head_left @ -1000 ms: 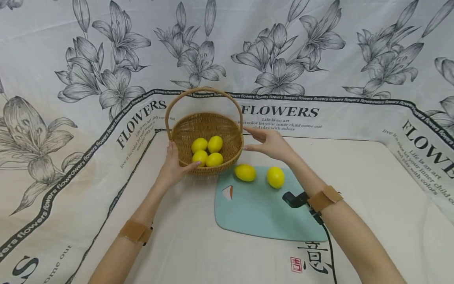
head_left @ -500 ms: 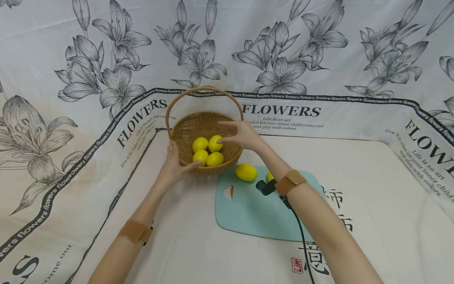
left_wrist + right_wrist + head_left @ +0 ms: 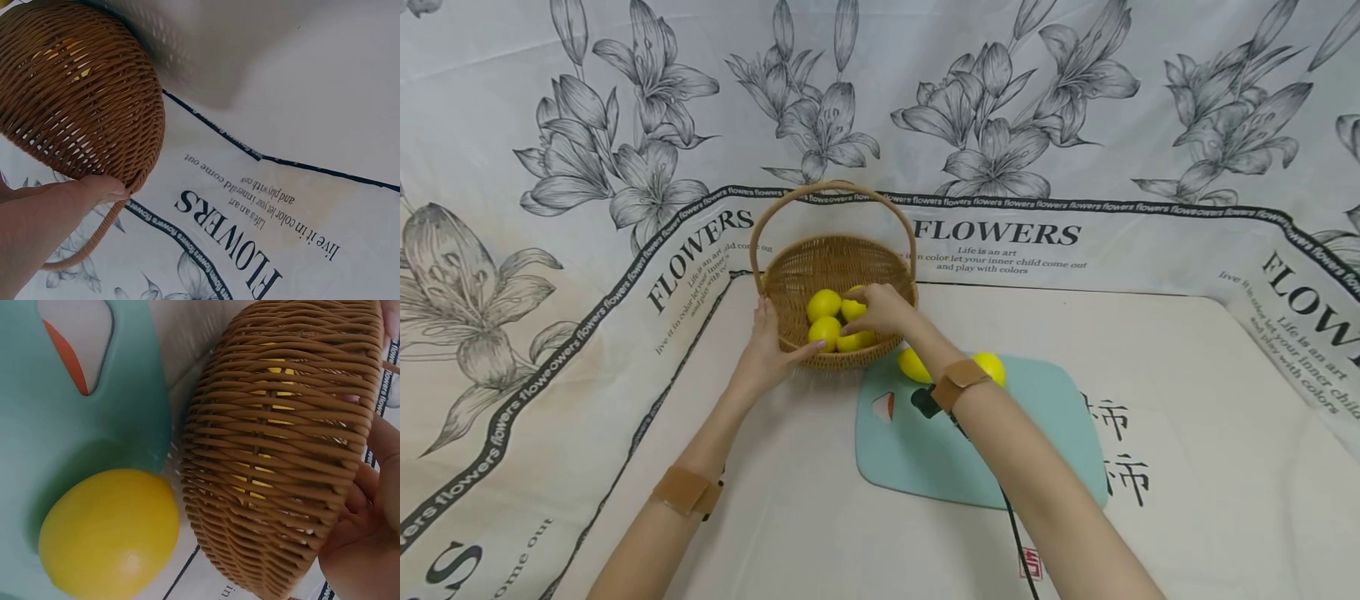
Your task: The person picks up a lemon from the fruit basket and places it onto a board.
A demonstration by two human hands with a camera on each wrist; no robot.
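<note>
A brown wicker basket [image 3: 820, 257] with a tall hoop handle leans toward me, with several yellow lemons [image 3: 824, 307] inside. My left hand [image 3: 763, 357] grips its left rim, thumb over the front edge; the left wrist view shows a fingertip where the rim meets the handle. My right hand [image 3: 886, 312] reaches into the basket, fingers and thumb around the upper right lemon [image 3: 853, 310]. In the right wrist view the basket wall [image 3: 269, 431] hides its fingertips. One lemon [image 3: 112, 534] lies on the cutting board close to the basket.
A pale blue-green cutting board [image 3: 910, 458] lies right of and in front of the basket. A second lemon [image 3: 990, 367] is on it, partly behind my right forearm. A black cable [image 3: 1017, 533] trails from the right wrist. Flower-printed cloth [image 3: 1000, 242] rises behind the table.
My right hand has moved left from outside the basket's right side to the lemons inside it. The left hand stays on the rim, and the basket has barely moved.
</note>
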